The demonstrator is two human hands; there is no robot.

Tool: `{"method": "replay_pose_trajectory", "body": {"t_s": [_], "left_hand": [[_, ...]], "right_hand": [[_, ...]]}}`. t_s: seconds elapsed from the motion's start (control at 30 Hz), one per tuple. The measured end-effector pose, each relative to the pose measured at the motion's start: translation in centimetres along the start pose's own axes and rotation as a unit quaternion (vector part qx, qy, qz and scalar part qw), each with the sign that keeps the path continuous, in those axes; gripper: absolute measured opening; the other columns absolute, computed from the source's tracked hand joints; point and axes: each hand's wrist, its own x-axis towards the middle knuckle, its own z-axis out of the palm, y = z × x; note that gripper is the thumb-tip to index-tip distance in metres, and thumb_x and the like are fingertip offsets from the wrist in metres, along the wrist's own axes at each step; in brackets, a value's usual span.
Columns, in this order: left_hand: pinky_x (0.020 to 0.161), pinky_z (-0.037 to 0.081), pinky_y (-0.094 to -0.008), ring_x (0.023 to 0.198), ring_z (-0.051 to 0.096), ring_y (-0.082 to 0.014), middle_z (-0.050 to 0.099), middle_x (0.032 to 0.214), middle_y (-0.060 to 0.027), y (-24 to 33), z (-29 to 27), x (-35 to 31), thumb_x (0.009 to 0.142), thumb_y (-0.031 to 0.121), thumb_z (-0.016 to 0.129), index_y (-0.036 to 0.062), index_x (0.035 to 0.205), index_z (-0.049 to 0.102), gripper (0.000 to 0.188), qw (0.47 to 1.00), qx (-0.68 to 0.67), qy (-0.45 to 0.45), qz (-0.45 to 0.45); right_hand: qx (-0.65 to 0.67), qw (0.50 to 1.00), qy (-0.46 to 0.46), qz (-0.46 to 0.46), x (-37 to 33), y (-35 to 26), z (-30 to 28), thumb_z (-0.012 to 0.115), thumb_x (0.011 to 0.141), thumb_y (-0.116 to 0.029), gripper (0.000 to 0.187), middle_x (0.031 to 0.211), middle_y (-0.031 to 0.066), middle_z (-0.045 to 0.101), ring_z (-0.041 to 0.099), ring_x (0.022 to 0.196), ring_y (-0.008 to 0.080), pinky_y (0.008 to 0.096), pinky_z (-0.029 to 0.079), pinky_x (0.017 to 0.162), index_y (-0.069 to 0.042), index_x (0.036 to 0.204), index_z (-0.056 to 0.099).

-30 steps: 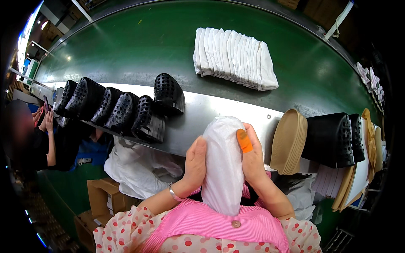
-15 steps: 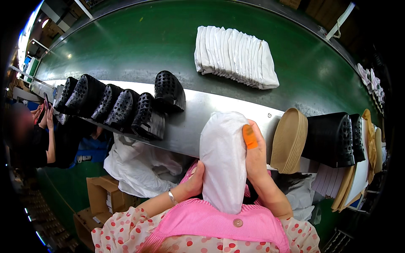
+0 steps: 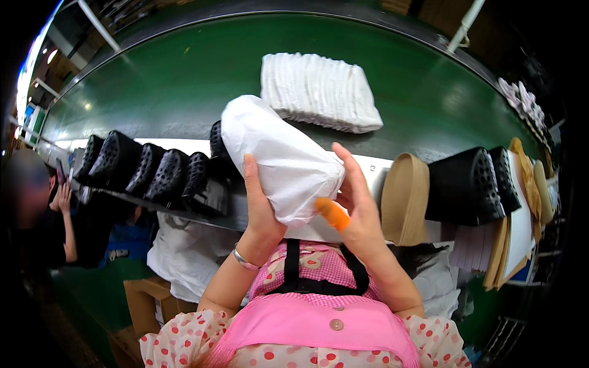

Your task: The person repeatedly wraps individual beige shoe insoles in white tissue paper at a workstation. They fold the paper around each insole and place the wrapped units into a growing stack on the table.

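A white paper-wrapped bundle [image 3: 279,156], long and rounded at its upper end, is held tilted in front of me. My left hand [image 3: 262,205] grips its lower left side, thumb in front and the other fingers hidden behind. At the lower right end, my right hand [image 3: 356,211] cups the gathered paper, with its fingers partly hidden at the edge. Its thumb wears an orange finger cover [image 3: 333,214], smeared by motion, against the paper. What lies inside the wrapping is hidden.
Similar white bundles [image 3: 319,92] stand in a row on the green belt [image 3: 202,67]. Black perforated shoe-shaped pieces [image 3: 169,172] line the metal ledge at left. Tan insole-shaped pieces [image 3: 405,199] and black pieces [image 3: 457,187] stand at right. Another person [image 3: 67,214] is at far left.
The bundle has gone from upright to tilted, its rounded end swinging up and left. My right hand has shifted from its upper side to its lower end; my left hand has moved left and up.
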Motion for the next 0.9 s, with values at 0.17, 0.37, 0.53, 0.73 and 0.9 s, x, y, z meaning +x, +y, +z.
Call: {"method": "replay_pose_trajectory", "body": {"t_s": [0.17,0.37,0.53,0.73,0.9], "left_hand": [[0.103,0.044,-0.0387,0.123,0.052,-0.025,0.05,0.136,-0.0109,-1.6,3.0,0.3,0.096,0.063,0.041,0.0059,0.142,0.038,0.073,0.991,0.118,-0.048,-0.028],[0.107,0.04,-0.0376,0.125,0.051,-0.0228,0.049,0.14,-0.0079,-4.8,5.6,2.1,0.098,0.059,0.042,0.0042,0.144,0.036,0.072,0.978,0.196,-0.066,-0.021],[0.112,0.034,-0.0366,0.132,0.044,-0.021,0.046,0.144,-0.0084,-5.3,5.9,3.9,0.101,0.054,0.038,0.0026,0.145,0.036,0.067,0.967,0.187,-0.17,-0.038],[0.111,0.032,-0.0407,0.132,0.041,-0.0286,0.037,0.146,-0.0209,-3.0,4.5,5.9,0.1,0.054,0.043,-0.0003,0.149,0.028,0.075,0.96,0.254,-0.114,0.016],[0.108,0.038,-0.039,0.129,0.047,-0.0268,0.042,0.143,-0.021,-1.5,2.0,8.1,0.103,0.041,0.044,-0.0043,0.146,0.031,0.065,0.96,0.269,-0.045,0.064]], "right_hand": [[0.129,0.987,0.094,0.032,-0.1,1.0,-1.4,0.078,0.084,-0.019,0.09,0.137,0.0135,0.047,0.051,0.123,0.0227,0.0366,0.043,0.103,-0.006,0.151,0.019],[0.221,0.956,0.18,0.076,-1.8,2.1,-4.9,0.079,0.083,-0.023,0.067,0.12,0.0049,0.057,0.055,0.101,0.0121,0.0266,0.047,0.085,-0.004,0.138,0.044],[0.269,0.938,0.217,0.03,-0.5,1.6,-6.4,0.075,0.086,-0.022,0.056,0.113,0.0036,0.059,0.056,0.098,0.0108,0.0262,0.048,0.083,-0.004,0.132,0.049],[0.366,0.884,0.289,-0.001,3.4,-0.6,-11.1,0.064,0.094,-0.024,0.045,0.121,0.0071,0.06,0.059,0.112,0.0191,0.0364,0.05,0.094,-0.005,0.132,0.049],[0.319,0.903,0.289,-0.003,10.1,1.1,-13.1,0.067,0.092,-0.026,0.052,0.124,0.0074,0.057,0.058,0.113,0.0212,0.0367,0.05,0.095,-0.005,0.135,0.045]]}}
